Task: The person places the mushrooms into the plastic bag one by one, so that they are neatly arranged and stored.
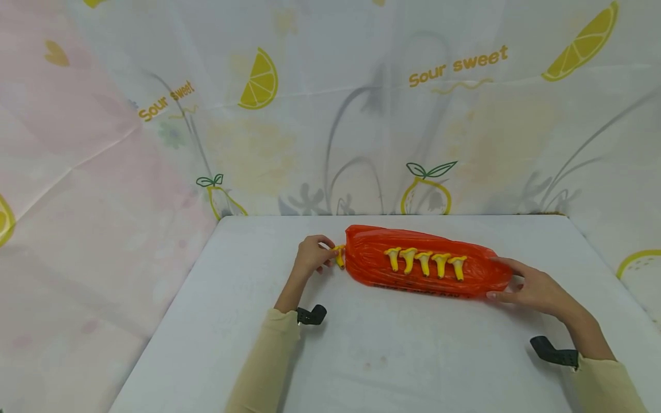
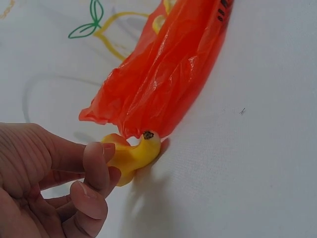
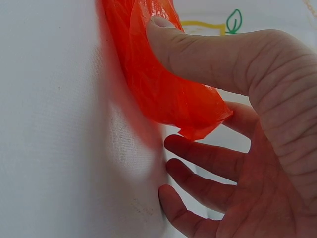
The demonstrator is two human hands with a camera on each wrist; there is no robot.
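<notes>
A red plastic bag (image 1: 366, 258) lies stretched lengthwise on the white table, with dark printing along its near edge. Several yellow mushrooms (image 1: 425, 265) with flared caps, like chanterelles, lie in a row on it. My left hand (image 1: 312, 253) pinches another yellow mushroom (image 2: 141, 156) between thumb and fingers, just off the bag's left end; its dark stem tip shows in the left wrist view. At the bag's right end, my right hand (image 1: 542, 291) holds the plastic between thumb and index finger. The other right fingers (image 3: 203, 156) stay spread beside it.
A white cloth covers the table (image 1: 413, 355), whose far edge meets a curtain (image 1: 330, 132) printed with lemons and words. Pinkish fabric (image 1: 67, 201) hangs at the left. Both wrists wear black camera mounts (image 1: 312, 315).
</notes>
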